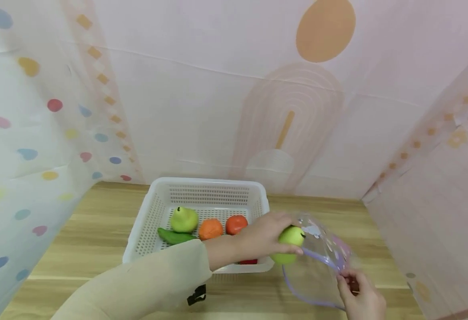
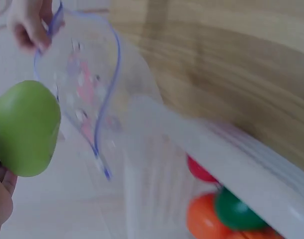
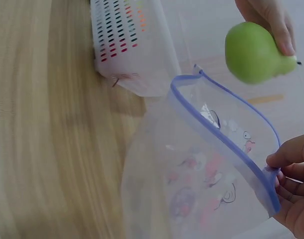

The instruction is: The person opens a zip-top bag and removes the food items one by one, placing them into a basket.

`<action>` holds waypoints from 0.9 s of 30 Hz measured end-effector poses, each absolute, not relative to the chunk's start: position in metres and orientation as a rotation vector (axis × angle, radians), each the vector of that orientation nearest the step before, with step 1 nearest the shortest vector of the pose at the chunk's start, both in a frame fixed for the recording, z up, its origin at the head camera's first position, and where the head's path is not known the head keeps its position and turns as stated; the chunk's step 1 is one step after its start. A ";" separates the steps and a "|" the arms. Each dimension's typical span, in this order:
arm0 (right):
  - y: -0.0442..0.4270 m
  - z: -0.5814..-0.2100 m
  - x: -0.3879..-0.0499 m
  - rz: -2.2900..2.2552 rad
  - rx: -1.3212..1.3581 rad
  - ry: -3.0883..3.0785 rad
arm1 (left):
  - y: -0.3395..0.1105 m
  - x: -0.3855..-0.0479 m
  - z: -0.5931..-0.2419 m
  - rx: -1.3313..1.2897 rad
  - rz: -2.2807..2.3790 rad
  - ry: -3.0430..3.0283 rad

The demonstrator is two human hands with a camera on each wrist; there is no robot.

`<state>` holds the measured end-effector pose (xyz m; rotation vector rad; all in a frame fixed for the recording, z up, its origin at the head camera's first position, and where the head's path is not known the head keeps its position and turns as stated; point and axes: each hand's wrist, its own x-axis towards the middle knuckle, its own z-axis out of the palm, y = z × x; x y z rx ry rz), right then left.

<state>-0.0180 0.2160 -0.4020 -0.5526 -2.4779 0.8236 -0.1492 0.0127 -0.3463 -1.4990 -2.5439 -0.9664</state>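
My left hand (image 1: 266,234) grips a green pear (image 1: 291,240), fingers and thumb on opposite sides of it, just right of the basket. In the right wrist view, the pear (image 3: 252,54) hangs above the mouth of a clear zip bag (image 3: 192,164) with a purple-blue zip edge and printed cartoon figures. The bag's mouth stands spread apart, and the pear is outside it. At one end of the zip edge, my right hand (image 1: 360,295) pinches the bag between thumb and fingers. Nothing inside the bag shows.
A white plastic basket (image 1: 210,181) stands to the left on the wooden table (image 1: 78,231). Inside lie another green pear (image 1: 184,220), a green pepper (image 1: 175,236), an orange fruit (image 1: 211,229), a tomato (image 1: 236,225) and a partly hidden red item. Patterned cloth surrounds the table.
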 end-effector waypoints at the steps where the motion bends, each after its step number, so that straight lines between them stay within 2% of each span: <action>1: 0.216 -0.404 -0.016 0.829 -0.561 -2.475 | 0.009 -0.153 -0.347 -1.459 -0.984 -2.557; 17: 0.207 -0.416 -0.006 0.934 -0.617 -2.522 | -0.074 -0.236 -0.384 -0.654 -1.154 -2.755; 27: 0.193 -0.419 -0.006 0.952 -0.468 -2.458 | -0.115 -0.246 -0.410 -0.405 -0.955 -2.887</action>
